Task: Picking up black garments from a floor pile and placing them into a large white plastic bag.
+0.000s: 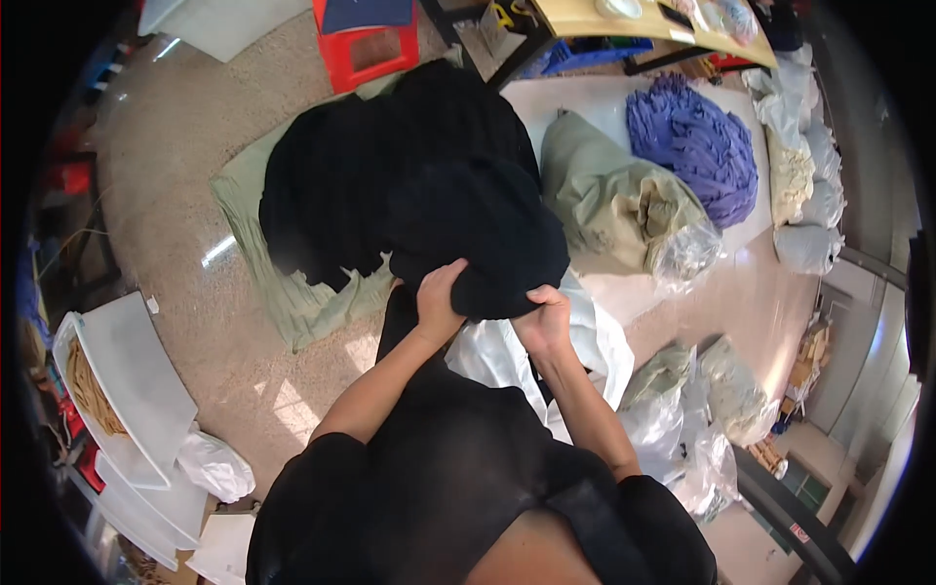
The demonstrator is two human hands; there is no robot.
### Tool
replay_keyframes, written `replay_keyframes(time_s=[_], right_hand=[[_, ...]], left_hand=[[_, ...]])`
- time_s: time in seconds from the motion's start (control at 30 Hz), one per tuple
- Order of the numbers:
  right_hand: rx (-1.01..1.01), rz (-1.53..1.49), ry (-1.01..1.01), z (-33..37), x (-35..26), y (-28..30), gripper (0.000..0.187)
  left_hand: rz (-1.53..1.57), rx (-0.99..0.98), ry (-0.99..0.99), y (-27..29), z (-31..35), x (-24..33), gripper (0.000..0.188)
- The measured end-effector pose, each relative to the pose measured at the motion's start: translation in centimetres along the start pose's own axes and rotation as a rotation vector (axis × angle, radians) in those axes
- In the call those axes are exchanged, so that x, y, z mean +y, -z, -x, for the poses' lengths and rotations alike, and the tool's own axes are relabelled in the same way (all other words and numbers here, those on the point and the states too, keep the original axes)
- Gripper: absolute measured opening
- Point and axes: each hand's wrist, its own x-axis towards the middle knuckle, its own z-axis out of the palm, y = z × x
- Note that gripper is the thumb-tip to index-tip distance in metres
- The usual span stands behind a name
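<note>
Both my hands grip the near edge of a bundle of dark navy-black fabric (478, 219). My left hand (441, 297) is closed on its left side, thumb on top. On the right side my right hand (544, 320) closes on it the same way, with the fingers hidden underneath. Beyond the bundle lies a large heap of black fabric (331, 175), spread over a pale green sheet (244, 210) on the floor. A white sheet or bag (487, 353) shows beneath my hands.
Right of the heap lie an olive sack (609, 195) and a pile of purple fabric (692, 146). A red stool (366, 63) and a wooden table (624, 21) stand at the far side. Plastic-wrapped bags (682, 439) lie near right, a white bin (127, 380) at left.
</note>
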Motion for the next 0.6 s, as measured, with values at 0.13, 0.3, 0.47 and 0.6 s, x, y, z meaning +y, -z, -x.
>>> replay_keyframes(time_s=[0.13,0.3,0.47,0.6], right_hand=[[0.039,-0.024,-0.087,0.0,2.9,6.2,0.066],[0.075,-0.045,-0.102,1.7,4.5,11.2,0.064],[0.135,-0.059,-0.098,3.1,5.2,13.5,0.063],[0.128,0.006,-0.087,3.9,6.2,14.2,0.069]], left_hand=[[-0.05,-0.226,0.091,1.4,4.4,-1.9,0.041],[-0.087,-0.449,0.095,1.7,6.4,-2.0,0.044],[-0.125,-0.601,0.093,1.0,7.4,-2.6,0.046],[-0.128,-0.652,0.083,1.0,8.3,-2.9,0.046]])
